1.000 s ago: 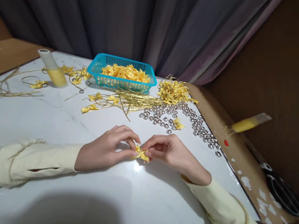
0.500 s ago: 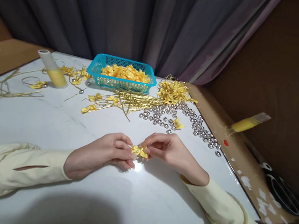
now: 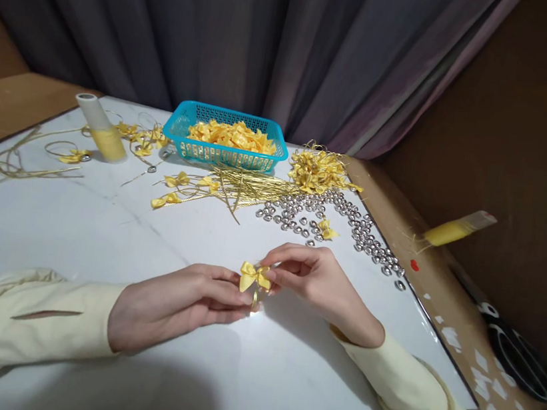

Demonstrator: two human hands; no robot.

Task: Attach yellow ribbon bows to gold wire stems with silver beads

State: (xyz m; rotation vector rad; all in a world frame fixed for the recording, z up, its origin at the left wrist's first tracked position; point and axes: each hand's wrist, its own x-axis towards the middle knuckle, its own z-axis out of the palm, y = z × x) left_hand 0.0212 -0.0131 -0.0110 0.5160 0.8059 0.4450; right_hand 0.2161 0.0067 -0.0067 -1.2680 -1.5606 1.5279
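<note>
A small yellow ribbon bow (image 3: 248, 277) is held up above the white table, facing me. My right hand (image 3: 313, 283) pinches its right loop between thumb and fingers. Below the bow's knot hangs a short looped piece of gold cord (image 3: 256, 296). My left hand (image 3: 184, 304) closes its thumb and fingertips on this cord, just under the bow. The other fingers of the left hand lie beneath, partly hidden. Beyond the hands, loose silver heart-like beads (image 3: 301, 221) and another yellow bow (image 3: 327, 229) lie on the table.
A blue basket (image 3: 224, 153) of yellow bows stands at the back. Beside it are a pile of corded bows (image 3: 321, 169) and gold cords (image 3: 250, 187). A tube with yellow contents (image 3: 106, 136) stands left. Scissors (image 3: 511, 350) and another yellow-filled tube (image 3: 459, 228) lie right.
My left hand has moved from the bow's left side down to the cord below it. The bow now shows its front, with both loops and a tail visible. My right hand keeps its pinch.
</note>
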